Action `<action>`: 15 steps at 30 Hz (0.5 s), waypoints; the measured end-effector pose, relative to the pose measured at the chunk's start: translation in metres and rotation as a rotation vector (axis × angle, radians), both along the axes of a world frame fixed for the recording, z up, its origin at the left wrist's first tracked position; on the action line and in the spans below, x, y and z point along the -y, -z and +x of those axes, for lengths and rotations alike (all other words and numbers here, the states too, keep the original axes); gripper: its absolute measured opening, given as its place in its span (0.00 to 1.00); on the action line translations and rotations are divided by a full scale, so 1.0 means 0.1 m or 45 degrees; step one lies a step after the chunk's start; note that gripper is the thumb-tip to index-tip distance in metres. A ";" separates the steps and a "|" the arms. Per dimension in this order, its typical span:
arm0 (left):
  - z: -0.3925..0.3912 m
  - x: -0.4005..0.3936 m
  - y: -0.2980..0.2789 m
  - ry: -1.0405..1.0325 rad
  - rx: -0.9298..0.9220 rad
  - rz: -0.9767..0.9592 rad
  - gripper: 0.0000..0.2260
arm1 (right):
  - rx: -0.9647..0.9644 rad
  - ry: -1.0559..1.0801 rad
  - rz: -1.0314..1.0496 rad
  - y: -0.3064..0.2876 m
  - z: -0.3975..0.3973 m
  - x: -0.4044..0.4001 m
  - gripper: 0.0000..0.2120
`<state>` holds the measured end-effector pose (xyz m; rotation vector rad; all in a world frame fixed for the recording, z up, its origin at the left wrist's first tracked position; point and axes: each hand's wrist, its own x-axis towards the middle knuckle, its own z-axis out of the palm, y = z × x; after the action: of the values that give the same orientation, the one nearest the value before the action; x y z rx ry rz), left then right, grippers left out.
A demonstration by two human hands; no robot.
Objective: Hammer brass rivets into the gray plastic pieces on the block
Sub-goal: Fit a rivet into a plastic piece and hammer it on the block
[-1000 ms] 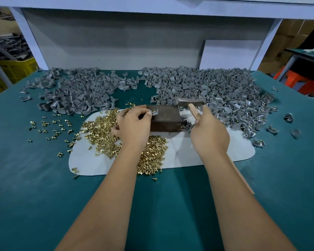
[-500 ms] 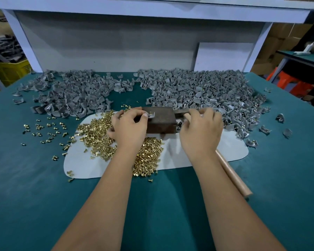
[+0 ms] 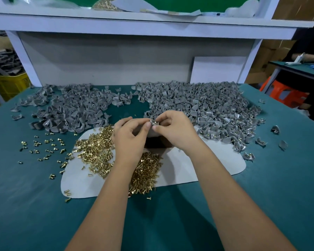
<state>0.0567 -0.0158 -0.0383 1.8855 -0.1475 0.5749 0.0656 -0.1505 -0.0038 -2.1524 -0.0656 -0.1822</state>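
From my remote seat I see both hands raised over the block (image 3: 157, 143), meeting at one small gray plastic piece (image 3: 154, 123). The left hand (image 3: 130, 137) pinches it with curled fingers (image 3: 147, 125), thumb tip against its near edge; the right hand (image 3: 176, 130) grips it from the other side with thumb and forefinger, a glint of brass showing in the piece. The dark block sits on the pale mat (image 3: 198, 165), mostly hidden under the two hands.

A heap of brass rivets (image 3: 96, 151) spreads over the mat's left half, with strays scattered across the teal counter (image 3: 34, 196) to the left. Gray pieces lie in two broad piles along the back: one at left (image 3: 71, 109), one at right (image 3: 207, 105). A white shelf frame (image 3: 134, 24) stands behind; an orange stool (image 3: 283, 93) and a second table sit off to the right.

Half a second ago the right hand lay on the hammer beside the block; now no hammer shows, and that hand has joined the left on the piece.
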 end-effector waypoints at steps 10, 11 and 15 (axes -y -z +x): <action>0.18 0.01 0.11 0.007 -0.245 0.060 0.11 | 0.068 0.692 -0.380 -0.01 0.46 0.22 0.30; 0.19 0.01 0.12 0.014 -0.251 0.057 0.11 | 0.097 0.676 -0.440 0.05 0.42 0.15 0.29; 0.18 0.03 0.13 0.007 -0.160 0.031 0.15 | 0.405 0.580 -0.521 0.12 0.24 -0.31 0.24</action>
<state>0.0744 -0.0185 -0.0510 1.9387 -0.0779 0.4507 0.0891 -0.1199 -0.0155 -2.4979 0.2256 -0.8370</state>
